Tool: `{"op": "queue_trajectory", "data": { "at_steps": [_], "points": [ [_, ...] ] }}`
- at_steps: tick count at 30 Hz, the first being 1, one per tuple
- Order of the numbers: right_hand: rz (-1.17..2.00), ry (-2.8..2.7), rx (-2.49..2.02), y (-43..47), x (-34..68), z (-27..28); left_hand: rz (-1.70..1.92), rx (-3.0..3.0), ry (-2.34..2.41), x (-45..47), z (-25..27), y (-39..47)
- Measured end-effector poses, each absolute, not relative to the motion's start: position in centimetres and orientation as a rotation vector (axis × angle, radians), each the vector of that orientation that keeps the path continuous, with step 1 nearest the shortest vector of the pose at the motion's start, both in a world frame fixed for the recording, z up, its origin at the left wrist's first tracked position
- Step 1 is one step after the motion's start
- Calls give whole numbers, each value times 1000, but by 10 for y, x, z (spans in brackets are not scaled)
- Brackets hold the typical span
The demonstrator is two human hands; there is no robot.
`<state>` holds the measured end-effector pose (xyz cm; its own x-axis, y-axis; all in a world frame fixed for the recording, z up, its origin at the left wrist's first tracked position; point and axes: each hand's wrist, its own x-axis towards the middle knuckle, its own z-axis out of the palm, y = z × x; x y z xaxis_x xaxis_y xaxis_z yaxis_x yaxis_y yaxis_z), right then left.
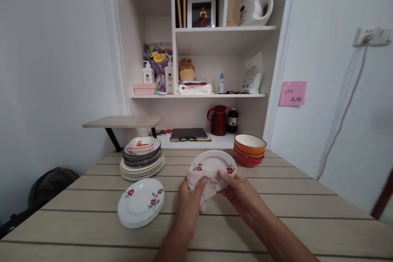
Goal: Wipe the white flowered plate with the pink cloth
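Note:
A white plate with red flowers [215, 159] is tilted up above the table between my two hands. My left hand [192, 194] is closed on a pale pink cloth [204, 186], which wraps over the plate's near left edge. With the thumb on top and the fingers beneath, my right hand [238, 188] grips the plate's right edge. To the left lies a short stack of matching flowered plates [138, 202]. Behind it stands a taller stack of plates [143, 163] topped by small square dishes [141, 144].
Orange and red bowls [250, 149] are nested at the table's back right. A small raised wooden shelf [123, 121] stands back left. In the cabinet behind are a dark red jug [218, 120], a dark bottle [232, 120] and eyeglasses [187, 139] beside a dark flat folder [189, 133].

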<state>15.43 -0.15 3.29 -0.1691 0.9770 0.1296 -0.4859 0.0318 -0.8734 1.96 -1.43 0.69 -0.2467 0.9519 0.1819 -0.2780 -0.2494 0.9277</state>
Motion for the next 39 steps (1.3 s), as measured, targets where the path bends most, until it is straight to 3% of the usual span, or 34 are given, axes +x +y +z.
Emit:
{"op": "queue_trajectory", "data": {
  "at_steps": [3, 9, 15, 18, 24, 30, 36, 39],
  "points": [
    [1233, -1226, -742, -2, 159, 37, 1729, 1092, 1065, 18, 6, -13],
    [342, -1624, -799, 1, 171, 38, 1904, 1810, 1291, 6, 3, -12],
    [21, -1916, -876, -1, 175, 38, 1851, 2210, 1469, -1, 2, -14],
    [123, -1915, -881, -1, 175, 40, 1829, 2157, 1421, 2, 2, -13],
    [817, -1669, -802, 2, 169, 38, 1793, 1595, 1136, 10, 6, -10],
    [1212, -1152, -689, 3, 156, 34, 1716, 1124, 1021, 14, 7, -10],
    [1430, -980, -615, 2, 153, 35, 1650, 1116, 1066, 16, 4, -12],
    [1292, -1139, -691, 2, 156, 36, 1682, 1140, 1160, 14, 3, -11]
  ]
}}
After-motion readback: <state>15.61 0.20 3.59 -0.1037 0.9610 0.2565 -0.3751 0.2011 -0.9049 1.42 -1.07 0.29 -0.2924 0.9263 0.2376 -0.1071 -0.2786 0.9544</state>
